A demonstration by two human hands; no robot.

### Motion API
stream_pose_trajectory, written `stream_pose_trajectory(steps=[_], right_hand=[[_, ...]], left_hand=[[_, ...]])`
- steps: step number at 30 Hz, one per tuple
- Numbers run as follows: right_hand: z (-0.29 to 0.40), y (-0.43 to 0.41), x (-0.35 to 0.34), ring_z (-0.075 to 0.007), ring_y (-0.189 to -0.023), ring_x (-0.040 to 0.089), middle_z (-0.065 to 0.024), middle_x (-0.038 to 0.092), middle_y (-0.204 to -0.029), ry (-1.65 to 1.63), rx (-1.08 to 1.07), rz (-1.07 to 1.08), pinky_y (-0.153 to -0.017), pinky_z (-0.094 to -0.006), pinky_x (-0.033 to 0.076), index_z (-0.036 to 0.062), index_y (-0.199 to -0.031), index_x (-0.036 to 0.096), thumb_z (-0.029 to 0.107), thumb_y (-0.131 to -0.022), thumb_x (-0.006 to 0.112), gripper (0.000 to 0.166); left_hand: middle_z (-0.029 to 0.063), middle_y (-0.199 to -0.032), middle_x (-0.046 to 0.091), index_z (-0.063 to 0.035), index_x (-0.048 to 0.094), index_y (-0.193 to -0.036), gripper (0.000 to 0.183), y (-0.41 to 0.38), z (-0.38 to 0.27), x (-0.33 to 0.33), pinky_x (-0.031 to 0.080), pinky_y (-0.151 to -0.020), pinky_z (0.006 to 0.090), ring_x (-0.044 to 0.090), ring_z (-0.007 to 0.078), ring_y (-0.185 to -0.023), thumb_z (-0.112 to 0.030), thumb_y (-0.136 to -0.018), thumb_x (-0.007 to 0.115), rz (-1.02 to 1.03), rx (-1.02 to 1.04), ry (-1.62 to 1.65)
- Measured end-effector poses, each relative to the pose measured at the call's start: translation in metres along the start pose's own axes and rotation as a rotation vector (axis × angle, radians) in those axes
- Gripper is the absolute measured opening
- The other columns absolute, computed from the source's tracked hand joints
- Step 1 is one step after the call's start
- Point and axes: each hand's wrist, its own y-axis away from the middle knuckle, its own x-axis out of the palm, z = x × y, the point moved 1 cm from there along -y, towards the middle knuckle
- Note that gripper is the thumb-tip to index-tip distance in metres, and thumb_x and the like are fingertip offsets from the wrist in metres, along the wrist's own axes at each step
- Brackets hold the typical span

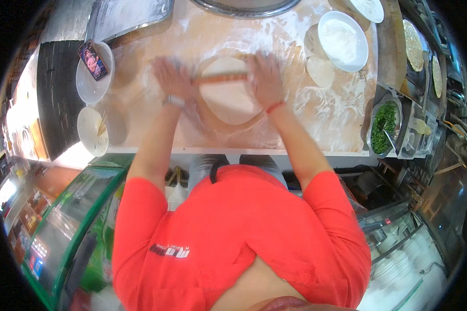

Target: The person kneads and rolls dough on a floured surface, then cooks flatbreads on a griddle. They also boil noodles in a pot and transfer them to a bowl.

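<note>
A flattened round of dough (229,99) lies on the floured work board (148,128) before me. Across its upper part runs a wooden rolling pin (225,77), blurred. My left hand (174,77) lies flat over the pin's left end, beside the dough, fingers extended. At the pin's right end, over the dough's right edge, is my right hand (265,79), also flat and blurred. Neither hand visibly wraps the pin. A smaller dough round (320,72) lies to the right, beside a white bowl of flour (343,41).
A phone (92,60) rests on a white bowl (95,87) at left, above a bowl with chopsticks (87,134). A metal tray (130,19) and a large round metal vessel (249,7) stand at the back. Chopped greens (383,126) fill a metal container at right.
</note>
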Motion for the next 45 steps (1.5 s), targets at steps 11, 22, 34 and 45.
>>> stream_pose_trajectory(steps=[11, 22, 34, 45], right_hand=[[0.023, 0.034, -0.002, -0.0402, -0.132, 0.031, -0.0122, 0.036, -0.144, -0.071, -0.149, 0.21, -0.111, -0.0454, 0.027, 0.016, -0.136, 0.043, 0.017, -0.083, 0.059, 0.056], [0.018, 0.057, 0.009, -0.0402, -0.135, 0.026, -0.0151, 0.035, -0.144, -0.183, -0.09, 0.213, -0.112, -0.0505, 0.021, 0.0129, -0.135, 0.044, 0.012, -0.08, 0.06, 0.058], [0.083, -0.006, 0.048, -0.0361, -0.134, 0.031, -0.017, 0.037, -0.143, -0.242, -0.066, 0.16, -0.111, -0.0483, 0.023, 0.008, -0.133, 0.043, 0.023, -0.083, 0.059, 0.055], [-0.058, 0.03, 0.032, -0.0327, -0.14, 0.022, -0.0157, 0.027, -0.15, 0.104, 0.299, -0.016, -0.116, -0.042, 0.016, 0.0045, -0.141, 0.034, 0.034, -0.091, 0.05, 0.06]], left_hand=[[0.0209, -0.152, 0.018, -0.0031, 0.023, -0.146, 0.069, 0.103, 0.022, -0.042, 0.011, -0.112, 0.0548, 0.015, 0.0418, -0.14, -0.033, -0.089, 0.047, 0.235, 0.107, 0.06], [0.0238, -0.151, 0.02, 0.0031, 0.023, -0.144, 0.068, 0.113, 0.023, -0.07, 0.011, -0.114, 0.0524, 0.016, 0.0413, -0.14, -0.033, -0.09, 0.045, 0.453, 0.152, 0.185], [0.016, -0.138, 0.045, -0.0046, 0.052, -0.124, 0.039, -0.017, 0.018, -0.023, 0.034, -0.107, 0.0433, 0.042, 0.0342, -0.128, -0.015, -0.087, 0.056, 0.143, 0.266, 0.247], [0.0084, -0.134, 0.052, -0.0068, 0.053, -0.12, 0.032, -0.014, 0.008, -0.024, 0.037, -0.106, 0.0394, 0.045, 0.0287, -0.126, -0.012, -0.089, 0.054, 0.084, 0.206, 0.223]])
